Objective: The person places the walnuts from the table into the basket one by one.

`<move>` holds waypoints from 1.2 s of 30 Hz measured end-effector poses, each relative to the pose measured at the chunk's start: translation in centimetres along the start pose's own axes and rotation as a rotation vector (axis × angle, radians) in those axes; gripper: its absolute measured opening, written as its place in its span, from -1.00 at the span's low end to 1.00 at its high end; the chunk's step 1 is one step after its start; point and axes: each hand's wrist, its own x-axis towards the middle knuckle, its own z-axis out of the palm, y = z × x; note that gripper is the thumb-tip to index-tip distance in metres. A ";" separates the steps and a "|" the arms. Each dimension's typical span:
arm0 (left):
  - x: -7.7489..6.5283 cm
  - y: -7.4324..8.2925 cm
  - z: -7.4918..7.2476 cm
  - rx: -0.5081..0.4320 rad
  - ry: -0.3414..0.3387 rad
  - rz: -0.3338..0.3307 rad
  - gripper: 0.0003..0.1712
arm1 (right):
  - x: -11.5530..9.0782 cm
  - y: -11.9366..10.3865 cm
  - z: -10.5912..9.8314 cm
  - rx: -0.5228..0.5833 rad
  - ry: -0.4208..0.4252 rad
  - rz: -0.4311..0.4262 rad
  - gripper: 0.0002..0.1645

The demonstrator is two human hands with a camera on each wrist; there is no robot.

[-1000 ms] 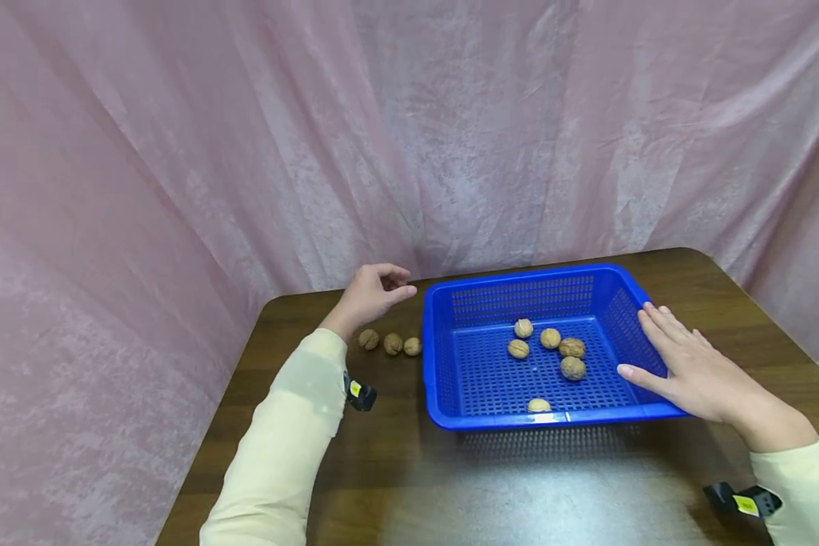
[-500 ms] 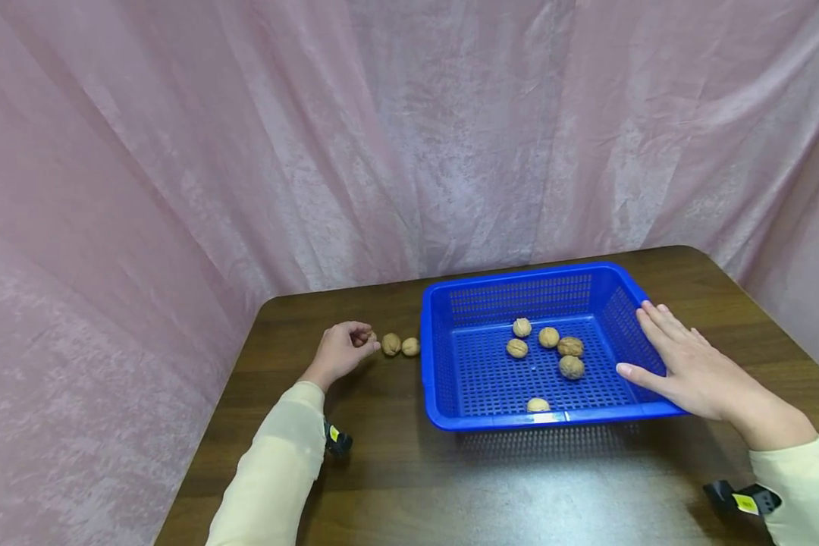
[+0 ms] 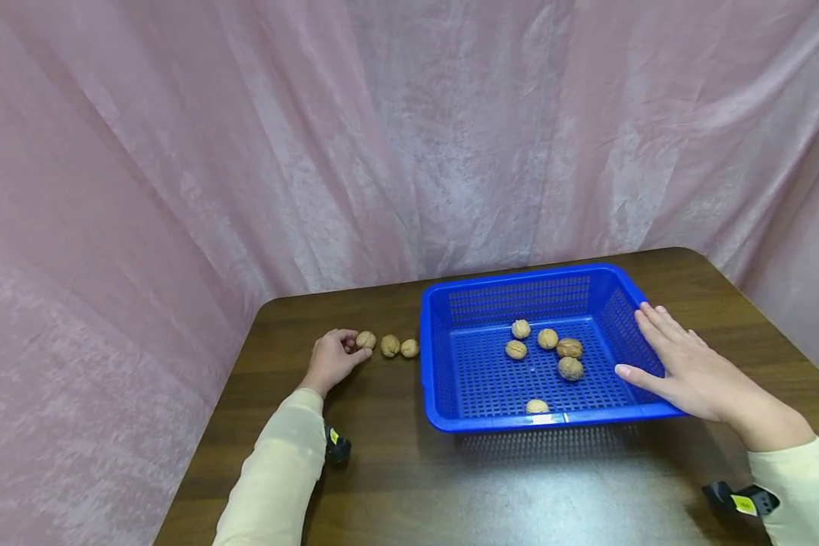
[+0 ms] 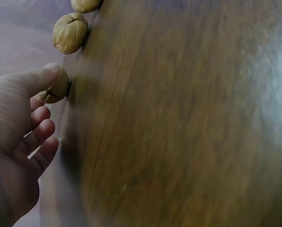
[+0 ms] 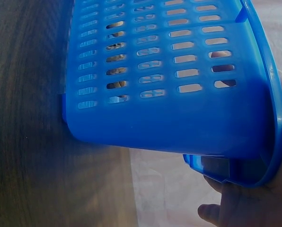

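Observation:
My left hand (image 3: 332, 359) is at the left end of a short row of walnuts on the table. It pinches the leftmost walnut (image 3: 365, 340) between thumb and fingers; in the left wrist view the thumb covers part of this walnut (image 4: 60, 87), and the other fingers curl loosely below. A second walnut (image 3: 390, 346) and a third walnut (image 3: 409, 348) lie to its right, close to a blue plastic basket (image 3: 428, 364). My right hand (image 3: 699, 371) rests with straight fingers on the basket's right rim, the thumb spread inward.
Several walnuts (image 3: 548, 339) lie scattered on the basket's perforated floor, one of them by the front wall. The brown wooden table (image 3: 396, 470) extends in front of the basket. A pink curtain (image 3: 409, 152) hangs behind the table.
My left hand has come down and toward me from above the row to the leftmost walnut, and its fingers are now around that walnut. The right hand stays on the basket rim.

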 end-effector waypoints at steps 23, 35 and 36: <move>-0.4 0.2 0.1 -0.009 0.031 0.010 -0.55 | -0.1 -0.1 -0.1 0.010 -0.013 0.018 0.12; -1.4 2.6 -2.4 -0.043 0.073 0.148 -0.54 | -0.1 -0.2 -0.2 0.001 -0.009 0.013 0.13; -1.6 3.1 -2.6 -0.053 0.082 0.170 -0.54 | -0.1 -0.3 -0.2 0.000 -0.009 0.013 0.13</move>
